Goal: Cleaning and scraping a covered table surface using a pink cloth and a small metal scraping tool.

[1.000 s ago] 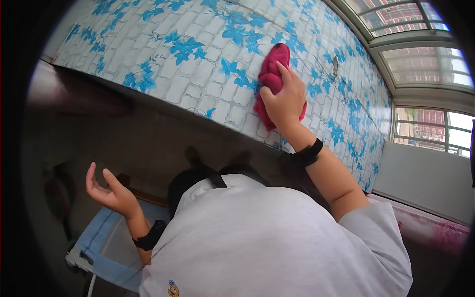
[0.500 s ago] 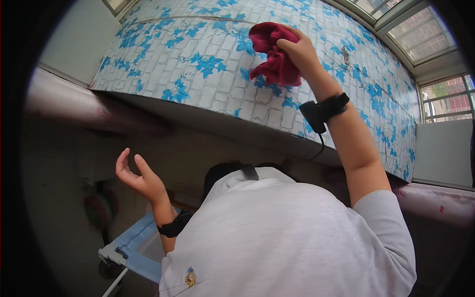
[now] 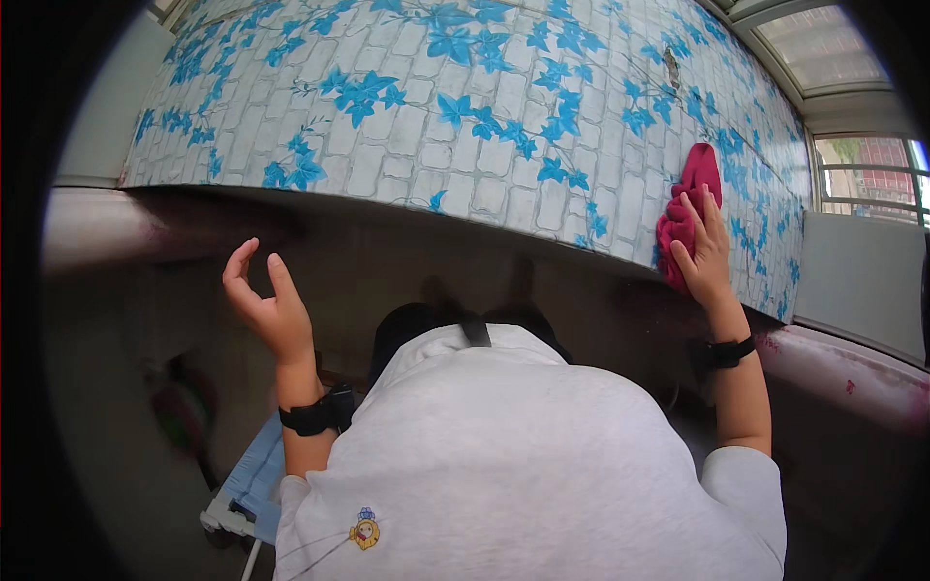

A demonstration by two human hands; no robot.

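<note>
A bunched dark red cloth (image 3: pixel 675 232) rests on the right part of the ledge, close to its front edge. My right hand (image 3: pixel 705 254) is over the cloth and holds it down against the surface, the fingers reaching forward and the thumb at its left side. One folded end of the cloth sticks out beyond the fingertips. The ledge (image 3: pixel 387 165) has a covering of white brick pattern with blue leaves. Off to the left, my left hand (image 3: pixel 271 300) is raised in the air in front of the ledge, fingers loosely curved and apart, with nothing in it.
Barred windows (image 3: pixel 872 184) and a white panel (image 3: pixel 857 281) bound the ledge on the right. Pinkish padded rolls (image 3: pixel 155 228) run below it at both sides. A light blue folding frame (image 3: pixel 252 474) stands beside my left arm. The ledge covering has a worn patch (image 3: pixel 671 68).
My right hand has brought the red cloth from the middle of the ledge rightward and nearer, down onto the surface. The view has shifted a little. My left hand stays raised and empty.
</note>
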